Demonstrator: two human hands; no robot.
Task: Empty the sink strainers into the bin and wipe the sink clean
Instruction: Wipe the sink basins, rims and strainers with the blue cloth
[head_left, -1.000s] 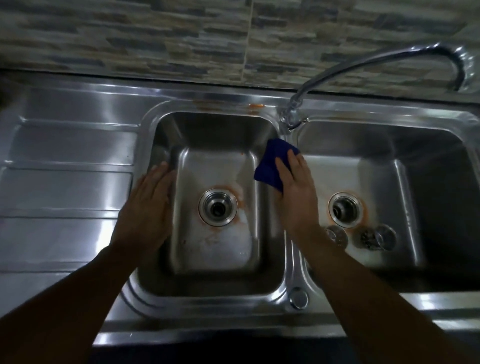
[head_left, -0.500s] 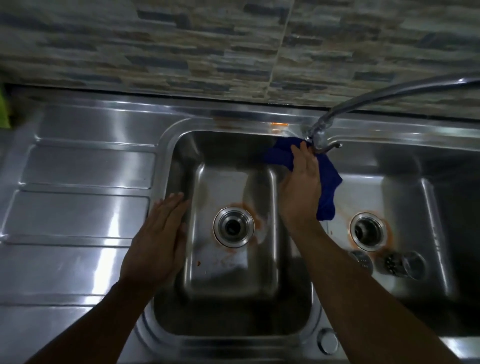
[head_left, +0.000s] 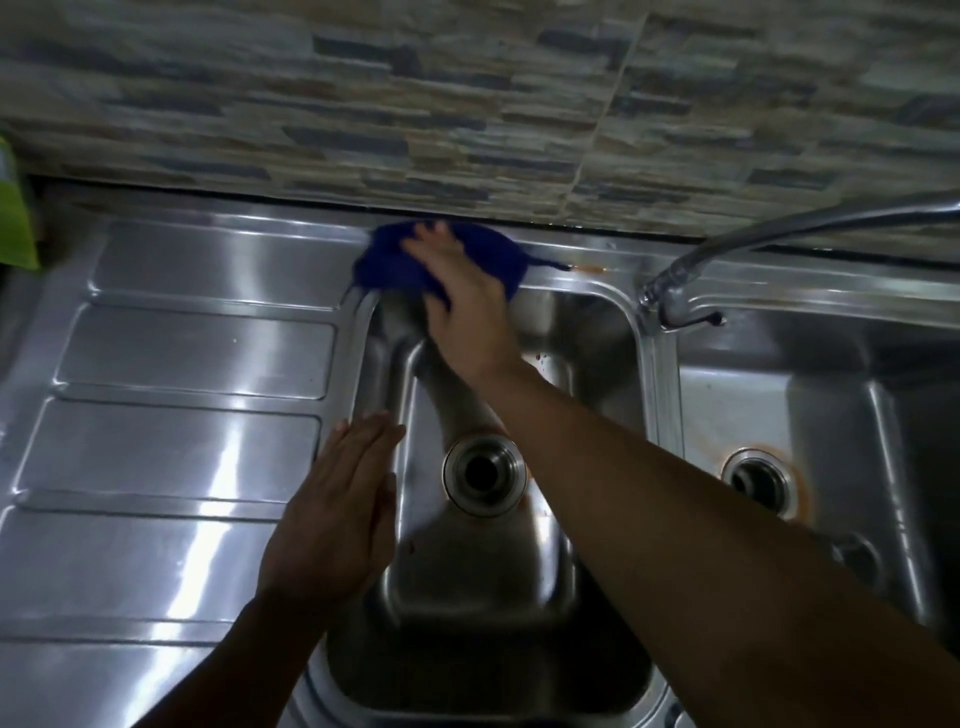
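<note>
1. Sink (head_left: 660, 415) lies right under us: two steel basins, with a draining board (head_left: 171, 447) on the left. Our left hand (head_left: 337, 499) rests flat on the side rim of the left basin (head_left: 467, 571), fingers straight and pressed together. We judge that this bracing palm could slide on wet steel.
2. Next, the left drain (head_left: 483, 473) stands open with no strainer in it and orange marks around it. The right drain (head_left: 761, 480) has an orange ring too. Grime wiped down the walls could drop into either hole.
3. Farther back, our right hand (head_left: 462, 296) presses the blue cloth (head_left: 389, 260) onto the left basin's back rim. Its fingers are stretched out over the cloth, though blur hides the thumb. Bunched like that, the cloth may skip patches.
4. Farthest, an orange stain (head_left: 589, 268) sits on the back ledge just beside the cloth, near the tap (head_left: 675, 296). A wide sweep could smear it or knock our knuckles on the tap's base.
</note>
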